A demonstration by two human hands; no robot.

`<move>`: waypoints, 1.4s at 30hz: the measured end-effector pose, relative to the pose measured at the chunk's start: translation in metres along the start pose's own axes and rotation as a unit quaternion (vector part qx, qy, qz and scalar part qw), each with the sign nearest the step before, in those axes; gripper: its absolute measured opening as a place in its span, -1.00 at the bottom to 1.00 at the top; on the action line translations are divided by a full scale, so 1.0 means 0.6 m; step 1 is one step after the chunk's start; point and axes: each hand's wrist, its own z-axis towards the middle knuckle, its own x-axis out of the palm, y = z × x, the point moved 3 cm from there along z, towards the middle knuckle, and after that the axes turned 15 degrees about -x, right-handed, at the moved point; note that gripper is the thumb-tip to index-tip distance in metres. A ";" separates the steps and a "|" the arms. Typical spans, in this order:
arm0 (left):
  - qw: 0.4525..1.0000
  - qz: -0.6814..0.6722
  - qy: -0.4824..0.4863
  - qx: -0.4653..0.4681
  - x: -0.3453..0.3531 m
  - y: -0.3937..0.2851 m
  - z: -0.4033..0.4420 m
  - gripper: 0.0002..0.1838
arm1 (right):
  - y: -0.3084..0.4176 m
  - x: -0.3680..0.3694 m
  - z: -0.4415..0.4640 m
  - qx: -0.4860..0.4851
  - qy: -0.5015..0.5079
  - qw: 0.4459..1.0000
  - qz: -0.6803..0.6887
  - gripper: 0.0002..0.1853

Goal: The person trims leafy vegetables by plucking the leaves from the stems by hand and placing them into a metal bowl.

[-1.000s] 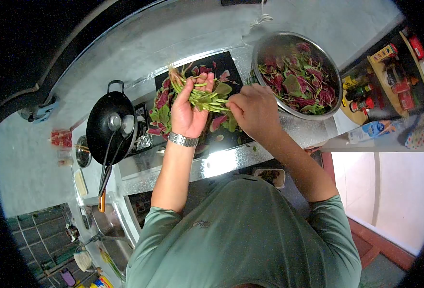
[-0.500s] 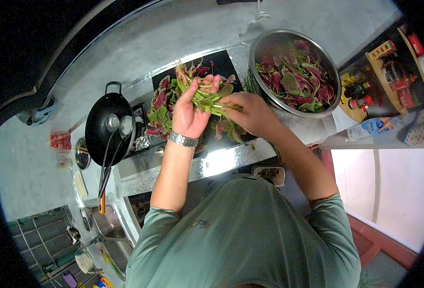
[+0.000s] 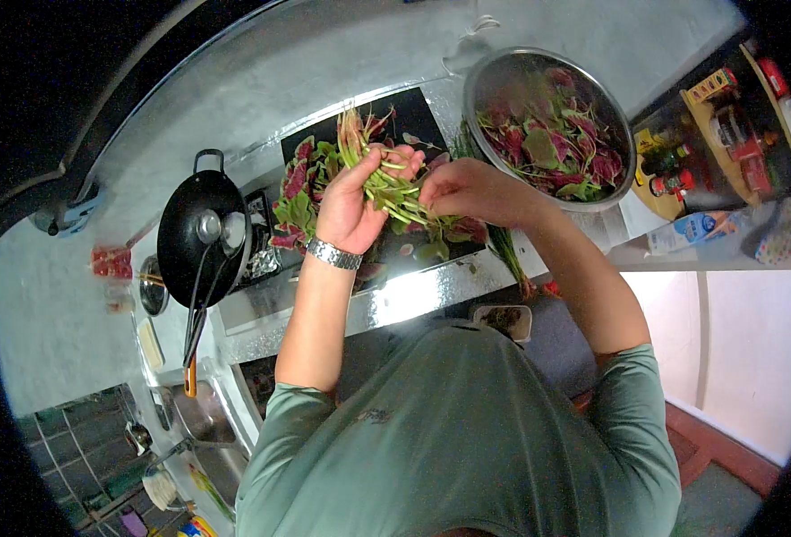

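Observation:
A bunch of red amaranth (image 3: 393,199) lies across the palm of my left hand (image 3: 349,206), whose fingers curl round the green stems. The pale roots stick up past the thumb. My right hand (image 3: 478,192) is pinched at the lower right end of the bunch, by the cut-looking stems and leaves; its fingertips are partly hidden. Behind and below my hands, more amaranth leaves (image 3: 297,192) are heaped on the black panel. To the right stands a large steel bowl (image 3: 583,208) with loose amaranth leaves (image 3: 547,148) in it.
Left of the heap sits a black wok (image 3: 180,210) with two long-handled utensils in it. Long green stalks (image 3: 507,259) hang over the counter's front edge under my right forearm. Bottles and jars (image 3: 673,174) stand on the corner shelf. A sink (image 3: 203,416) is lower left.
My right hand has shifted a little and turned, with its fingers more bent at the bunch. The right elbow has swung outward, uncovering the long green stalks. My left hand keeps its hold.

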 end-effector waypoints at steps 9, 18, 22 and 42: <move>1.000 -0.012 -0.018 0.008 -0.016 0.001 0.004 -0.72 | -0.018 0.010 0.003 -0.050 -0.078 0.995 -0.046 -0.85; 0.998 -0.030 -0.033 0.035 -0.017 0.007 0.009 -0.78 | -0.020 0.019 0.003 -0.077 -0.244 0.947 -0.195 -0.81; 0.997 -0.062 -0.041 0.028 -0.015 0.014 0.009 -0.80 | -0.048 0.043 -0.008 0.050 -0.355 0.920 0.157 -0.81; 0.997 0.019 -0.037 0.068 0.013 0.011 0.010 -0.74 | -0.028 0.032 -0.039 0.041 -0.183 0.960 0.209 -0.82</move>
